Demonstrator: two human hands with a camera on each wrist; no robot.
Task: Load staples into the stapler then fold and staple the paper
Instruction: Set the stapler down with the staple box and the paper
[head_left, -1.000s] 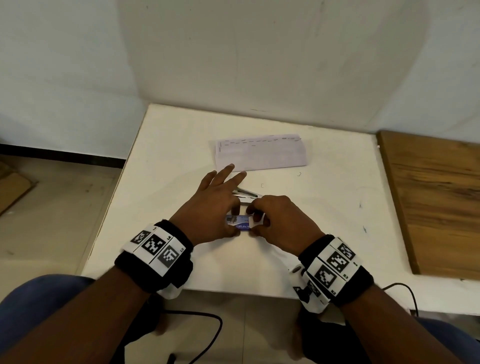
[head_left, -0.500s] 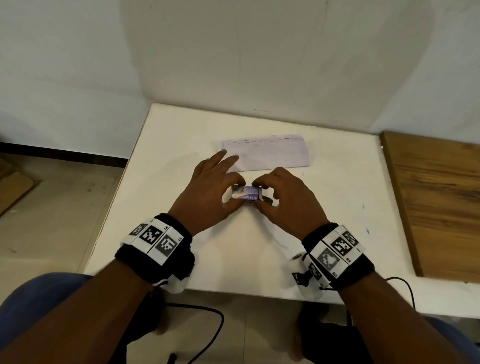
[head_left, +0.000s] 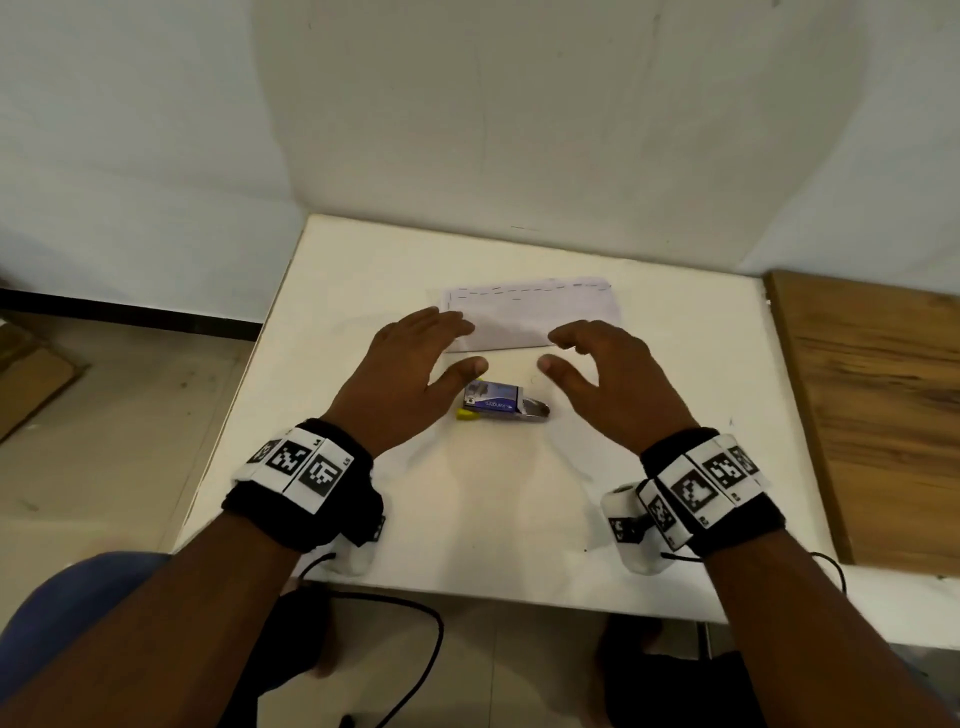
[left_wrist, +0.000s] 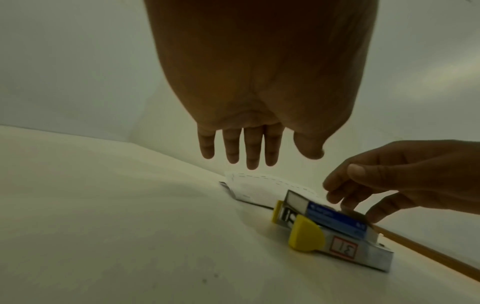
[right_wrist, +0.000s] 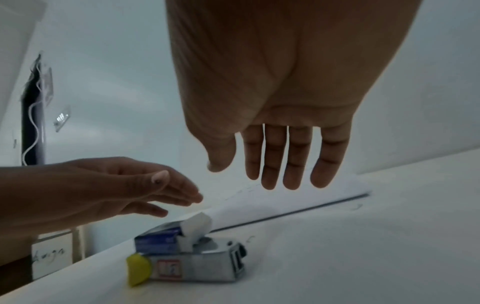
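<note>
A small silver stapler with a yellow end lies on the white table, and a blue staple box rests on top of it. My left hand hovers open just left of them, fingers stretched over the corner of the paper. My right hand hovers open on the right, fingers loosely bent. Neither hand touches the stapler. The paper is a pale folded sheet with dark dashes along its far edge. The left wrist view shows the stapler, the box and my right hand.
A wooden board lies along the table's right side. The table's left edge drops to the floor, and its near edge is by my wrists. Black cables hang below the near edge. A white wall stands behind the table.
Both hands let go of the staple box and stapler, which now lie on the table. The hands opened, spread apart and moved forward to the near edge of the paper.
</note>
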